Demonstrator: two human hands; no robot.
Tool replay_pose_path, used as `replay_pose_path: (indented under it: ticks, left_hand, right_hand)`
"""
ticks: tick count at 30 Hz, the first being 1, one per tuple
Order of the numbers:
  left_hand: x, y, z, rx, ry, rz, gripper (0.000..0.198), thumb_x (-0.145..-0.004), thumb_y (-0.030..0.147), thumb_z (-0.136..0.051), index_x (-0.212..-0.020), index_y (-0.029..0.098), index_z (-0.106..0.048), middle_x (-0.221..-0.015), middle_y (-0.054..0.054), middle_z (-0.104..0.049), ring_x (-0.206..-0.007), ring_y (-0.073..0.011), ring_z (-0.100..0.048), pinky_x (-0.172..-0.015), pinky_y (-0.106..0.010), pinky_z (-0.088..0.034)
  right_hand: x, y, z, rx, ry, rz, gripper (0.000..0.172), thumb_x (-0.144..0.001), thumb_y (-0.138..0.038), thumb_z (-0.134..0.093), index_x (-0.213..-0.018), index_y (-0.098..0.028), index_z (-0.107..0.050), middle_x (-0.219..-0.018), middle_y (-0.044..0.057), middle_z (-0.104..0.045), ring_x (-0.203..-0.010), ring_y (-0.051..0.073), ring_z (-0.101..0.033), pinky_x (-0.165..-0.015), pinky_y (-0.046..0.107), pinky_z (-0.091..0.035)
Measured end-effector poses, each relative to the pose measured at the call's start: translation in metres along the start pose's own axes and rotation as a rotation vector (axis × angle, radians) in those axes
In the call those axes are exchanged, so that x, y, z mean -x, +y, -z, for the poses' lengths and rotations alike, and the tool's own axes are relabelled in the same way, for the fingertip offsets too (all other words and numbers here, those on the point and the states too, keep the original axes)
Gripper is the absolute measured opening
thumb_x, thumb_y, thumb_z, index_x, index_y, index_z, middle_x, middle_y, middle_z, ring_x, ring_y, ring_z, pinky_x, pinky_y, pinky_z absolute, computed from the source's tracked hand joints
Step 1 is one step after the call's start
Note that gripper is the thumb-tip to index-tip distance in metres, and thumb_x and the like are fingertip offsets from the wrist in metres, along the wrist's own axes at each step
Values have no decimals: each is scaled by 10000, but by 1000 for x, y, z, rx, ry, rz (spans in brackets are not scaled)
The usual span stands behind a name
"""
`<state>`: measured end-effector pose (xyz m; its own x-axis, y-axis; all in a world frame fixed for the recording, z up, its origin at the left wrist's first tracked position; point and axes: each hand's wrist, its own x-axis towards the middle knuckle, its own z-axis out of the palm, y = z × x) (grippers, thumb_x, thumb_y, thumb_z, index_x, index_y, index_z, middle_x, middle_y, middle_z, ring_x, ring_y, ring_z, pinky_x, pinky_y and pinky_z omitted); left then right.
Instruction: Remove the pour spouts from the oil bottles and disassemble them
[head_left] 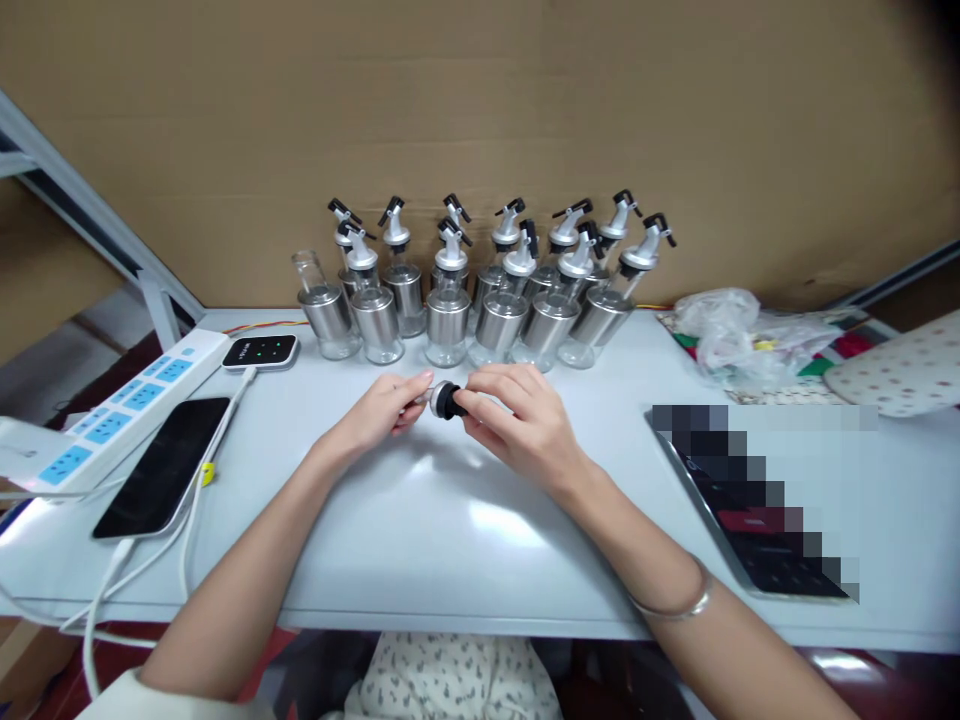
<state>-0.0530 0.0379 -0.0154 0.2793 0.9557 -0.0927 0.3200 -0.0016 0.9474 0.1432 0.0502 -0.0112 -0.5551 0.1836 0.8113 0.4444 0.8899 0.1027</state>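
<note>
Above the middle of the table, both hands grip one pourer stopper [444, 399], silver with a black plug, tilted on its side. My left hand [386, 408] pinches its silver spout end, mostly hidden by the fingers. My right hand [521, 415] has its fingers closed on the black plug. Beyond the hands stand two rows of glass bottles with steel sleeves, such as the front bottle [448, 322]. Nearly all carry silver pourers with black levers, like this fitted pourer [451, 248]. The leftmost bottle [328, 312] has a bare glass neck.
To the left lie a power strip [124, 405], a small black-screened device [260, 352], a phone [161, 468] and white cables [217, 440]. At right are a tablet-like device [750, 520], partly pixelated, clear plastic bags [724, 325] and a dotted cloth [900, 370]. Cardboard [480, 110] backs the table.
</note>
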Motion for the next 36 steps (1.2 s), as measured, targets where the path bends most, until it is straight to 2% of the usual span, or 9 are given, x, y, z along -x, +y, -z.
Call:
replay_pose_path:
  ticks: [3,5,8,11,16,24,32,36]
  left_hand:
    - [3,-2,-2,-412,170,-230,482,-934,475,-264,-617,172,-464,-572,3,-486,-564,-122,-432,-613,-275,-367]
    - [5,-3,-3,-612,272,-397,410,-953,436,-254,-781,174,-517,-732,-22,-576,-683,-149,-492,-711,-303,-377]
    - [6,-3,-5,-731,363,-564,365,-966,432,-249,-937,174,-505,-835,-37,-598,-730,-156,-520,-728,-300,-383]
    - [5,-4,-6,-778,398,-639,321,-973,405,-267,-941,178,-492,-810,-30,-593,-709,-149,-523,-713,-284,-388]
    - [5,-4,-7,-756,416,-613,321,-971,397,-255,-884,192,-487,-701,-9,-567,-652,-155,-490,-737,-302,-396]
    - [6,0,-4,-612,350,-395,292,-926,368,-286,-758,204,-461,-594,14,-503,-658,-168,-457,-834,-337,-356]
    - [6,0,-6,-514,356,-387,317,-921,321,-275,-643,201,-371,-576,27,-436,-609,-149,-406,-809,-322,-305]
    - [5,1,-6,-501,356,-370,338,-925,327,-262,-624,200,-348,-573,30,-414,-591,-143,-387,-788,-320,-294]
  right_hand:
    - [2,3,-1,29,6,-41,139,-799,-65,-528,-852,-185,-572,-914,77,-651,-877,173,-587,-705,295,-441]
    - [3,4,0,45,7,-83,111,-787,-106,-556,-853,-193,-579,-955,85,-635,-925,199,-575,-743,330,-444]
    - [2,4,1,55,34,-152,67,-781,-237,-607,-822,-191,-580,-997,103,-615,-961,238,-558,-790,385,-438]
    - [1,4,2,34,49,-210,89,-794,-273,-597,-788,-185,-580,-1027,114,-597,-989,249,-538,-829,403,-431]
    - [1,2,2,8,17,-267,109,-840,-294,-553,-830,-198,-605,-1125,110,-551,-1059,255,-489,-876,423,-421]
    - [2,3,0,-22,-21,-266,131,-846,-327,-579,-890,-210,-618,-1274,110,-473,-1150,265,-431,-921,444,-416]
    - [3,3,-1,-7,-50,-236,116,-843,-308,-585,-925,-231,-612,-1311,97,-457,-1171,268,-419,-894,437,-437]
    - [1,3,0,-11,-18,-200,108,-838,-285,-594,-921,-220,-614,-1278,106,-479,-1155,260,-430,-903,430,-433]
